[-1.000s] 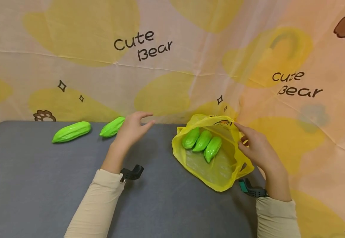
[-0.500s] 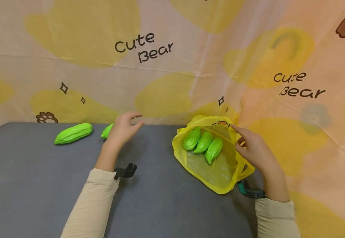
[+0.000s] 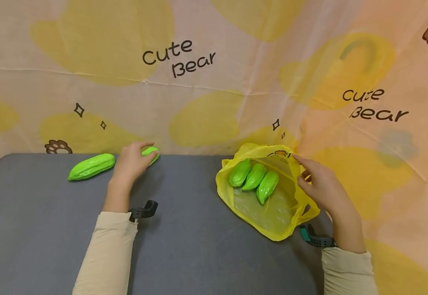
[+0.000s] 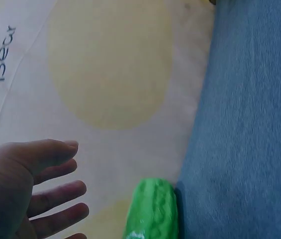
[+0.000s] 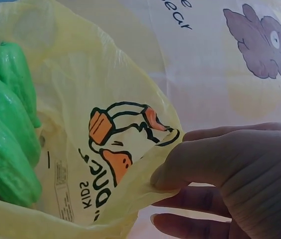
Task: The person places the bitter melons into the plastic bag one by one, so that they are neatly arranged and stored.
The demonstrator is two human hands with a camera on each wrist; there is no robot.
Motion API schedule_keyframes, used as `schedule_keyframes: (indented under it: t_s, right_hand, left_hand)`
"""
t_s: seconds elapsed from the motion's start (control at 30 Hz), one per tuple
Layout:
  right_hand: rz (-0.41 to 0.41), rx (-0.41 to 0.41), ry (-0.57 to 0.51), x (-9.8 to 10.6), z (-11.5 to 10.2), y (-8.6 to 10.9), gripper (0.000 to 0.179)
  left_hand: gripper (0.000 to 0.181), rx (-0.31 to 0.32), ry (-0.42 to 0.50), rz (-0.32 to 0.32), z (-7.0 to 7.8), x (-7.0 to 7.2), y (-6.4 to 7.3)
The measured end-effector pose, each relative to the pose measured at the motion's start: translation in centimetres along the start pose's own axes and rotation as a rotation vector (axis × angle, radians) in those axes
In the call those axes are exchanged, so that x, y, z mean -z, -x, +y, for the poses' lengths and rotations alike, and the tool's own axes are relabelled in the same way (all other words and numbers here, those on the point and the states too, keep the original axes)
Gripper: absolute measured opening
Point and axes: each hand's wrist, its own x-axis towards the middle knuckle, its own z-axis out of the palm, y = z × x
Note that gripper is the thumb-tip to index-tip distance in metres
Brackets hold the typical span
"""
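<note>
My left hand [image 3: 130,162] hovers over the back of the table, its fingers apart and holding nothing. Just beyond it lies a glossy green bitter melon [image 3: 151,154], partly hidden by the hand. In the left wrist view, the bumpy bitter melon [image 4: 152,211] sits to the right of the spread fingers. My right hand [image 3: 320,180] pinches the right rim of a yellow plastic bag [image 3: 261,217] between thumb and fingers. The bag's mouth gapes toward me. Inside it, three bitter melons [image 5: 11,129] lie side by side.
Another bitter melon [image 3: 91,166] rests farther left on the grey table [image 3: 199,246]. Behind the table hangs a printed cloth [image 3: 206,114] with yellow patches and lettering, which also runs along the right side.
My left hand has moved left, passing in front of the nearer loose bitter melon, whose right end now shows beyond the fingers. The right hand keeps its grip on the bag's rim.
</note>
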Motion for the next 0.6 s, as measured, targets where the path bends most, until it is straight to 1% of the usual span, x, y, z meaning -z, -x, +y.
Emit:
schedule_keyframes:
  t_s: [0.1,0.27,0.4,0.5,0.6]
  right_hand:
    - [0.011,0.006,0.011,0.1,0.1,0.1,0.060]
    - [0.034,0.011,0.027,0.2,0.3,0.2,0.060]
    - [0.021,0.016,0.021,0.2,0.1,0.1,0.059]
    - [0.018,0.008,0.016,0.2,0.0,0.1,0.059]
    - [0.016,0.005,0.019,0.2,0.0,0.1,0.060]
  left_hand:
    - [0.045,0.004,0.000,0.024,-0.7,0.1,0.1]
    - [0.046,0.019,0.008,0.020,-1.7,0.0,0.0]
    - [0.046,0.039,0.005,0.020,-2.6,-0.1,-0.1]
    - [0.045,0.032,0.018,0.032,-3.1,-0.4,-0.3]
    - [0.043,0.009,0.053,0.069,-3.6,-0.9,-0.7]
